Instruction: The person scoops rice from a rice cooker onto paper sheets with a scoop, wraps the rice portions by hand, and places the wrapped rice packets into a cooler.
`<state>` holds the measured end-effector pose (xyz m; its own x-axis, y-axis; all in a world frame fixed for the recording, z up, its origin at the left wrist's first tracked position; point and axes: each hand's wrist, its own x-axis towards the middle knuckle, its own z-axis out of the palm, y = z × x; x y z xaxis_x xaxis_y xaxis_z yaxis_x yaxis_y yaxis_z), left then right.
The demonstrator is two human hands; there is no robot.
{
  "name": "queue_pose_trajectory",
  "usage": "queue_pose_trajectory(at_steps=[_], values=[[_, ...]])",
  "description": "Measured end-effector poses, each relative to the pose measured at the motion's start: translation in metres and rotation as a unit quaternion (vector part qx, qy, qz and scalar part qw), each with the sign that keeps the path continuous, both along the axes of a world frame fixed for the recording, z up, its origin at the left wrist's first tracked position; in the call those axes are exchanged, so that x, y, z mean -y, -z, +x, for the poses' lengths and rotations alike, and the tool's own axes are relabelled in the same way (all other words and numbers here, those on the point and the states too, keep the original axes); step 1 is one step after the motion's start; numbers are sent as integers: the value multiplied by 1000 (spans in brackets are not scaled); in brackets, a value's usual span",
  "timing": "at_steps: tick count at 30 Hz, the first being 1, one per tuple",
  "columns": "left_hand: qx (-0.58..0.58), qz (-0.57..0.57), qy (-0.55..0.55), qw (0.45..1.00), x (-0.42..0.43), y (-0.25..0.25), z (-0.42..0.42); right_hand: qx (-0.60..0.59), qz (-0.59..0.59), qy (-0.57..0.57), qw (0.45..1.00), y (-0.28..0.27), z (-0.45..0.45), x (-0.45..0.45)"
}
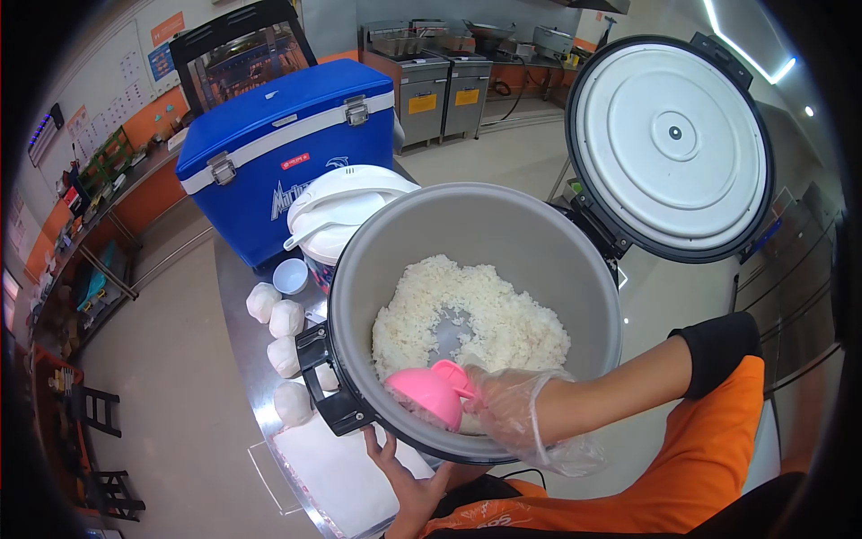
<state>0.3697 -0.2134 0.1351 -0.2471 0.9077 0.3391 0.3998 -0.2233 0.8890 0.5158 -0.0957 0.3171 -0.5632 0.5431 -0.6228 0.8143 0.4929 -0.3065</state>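
Note:
A large rice cooker (pixel 485 199) stands tilted toward me, with cooked rice (pixel 516 314) around the inside and a bare patch in the middle. My right hand (pixel 507 400), in a clear plastic glove, reaches inside and grips the handle of a pink rice scoop (pixel 429 395). The scoop's rounded back faces up, low against the near wall, with rice grains at its lower edge. Bare and with fingers spread, my left hand (pixel 409 481) rests against the outside of the cooker, just below its black side handle (pixel 337 382).
Several white wrapped bundles (pixel 285 319), a small white bowl (pixel 290 276) and a stack of white sheets (pixel 346 467) lie left of the cooker. Behind stand a white-lidded container (pixel 346 193) and a blue cooler box (pixel 269 144). The cooker's open lid (pixel 673 148) rises at right.

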Motion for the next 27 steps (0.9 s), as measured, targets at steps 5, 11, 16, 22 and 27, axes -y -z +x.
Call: queue_pose_trajectory(at_steps=[5, 11, 16, 22, 27], values=[[1, 31, 9, 999, -2, 20, 1, 92, 14, -290, 953, -6, -16, -8], [-34, 37, 11, 999, -3, 18, 0, 15, -23, -163, 986, 17, -2, -32], [-86, 1, 40, 995, 6, 2, -26, -230, -397, 410, 788, 17, 36, -34], [-80, -26, -38, 996, 38, -1, -65, -394, -398, 510, 653, -5, 40, -17], [-89, -150, -32, 984, 86, 49, -123, -499, -366, 499, 607, -40, 19, 30]])
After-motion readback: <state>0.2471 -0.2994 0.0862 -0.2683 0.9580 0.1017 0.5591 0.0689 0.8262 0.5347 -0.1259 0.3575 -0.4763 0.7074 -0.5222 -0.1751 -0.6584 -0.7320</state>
